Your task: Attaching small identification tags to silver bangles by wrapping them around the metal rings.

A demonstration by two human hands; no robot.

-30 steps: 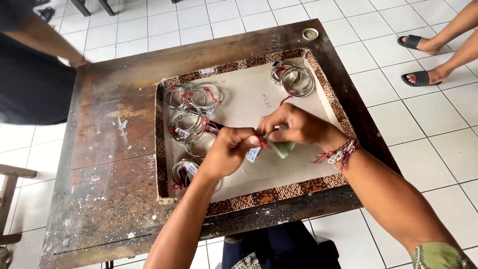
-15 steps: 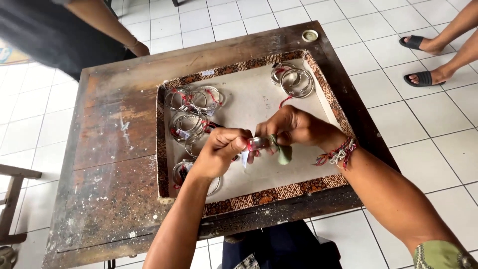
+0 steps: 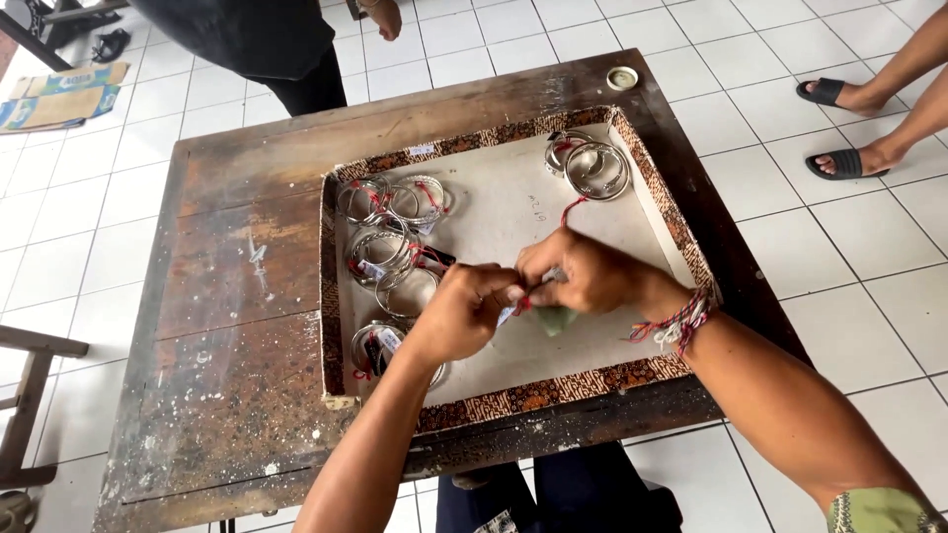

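Both hands have drawn closer together than half a second back. The left hand (image 3: 464, 314) now pinches a small white tag (image 3: 509, 314) and red thread at its fingertips. The right hand (image 3: 578, 271) is closed around a silver bangle (image 3: 553, 279), mostly hidden, and a pale green scrap (image 3: 555, 318), which pokes out below. A red string (image 3: 570, 209) trails upward from the right hand. The work looks like tying or tagging, in mid-stage; the knot itself cannot be seen.

All this sits over the middle of a shallow tray (image 3: 632, 163) with a patterned brown rim and pale floor. Tagged bangles (image 3: 395, 242) are heaped at its left side; plain bangles (image 3: 591, 163) lie at the far right corner, well apart.

The tray rests on a worn, scuffed wooden bench (image 3: 237, 296), with a small round lid (image 3: 622, 77) at its far corner. The floor (image 3: 820, 266) is white tile. Another person (image 3: 257, 39) in dark clothes stands at the far side, and sandalled feet (image 3: 839, 128) show at the right.
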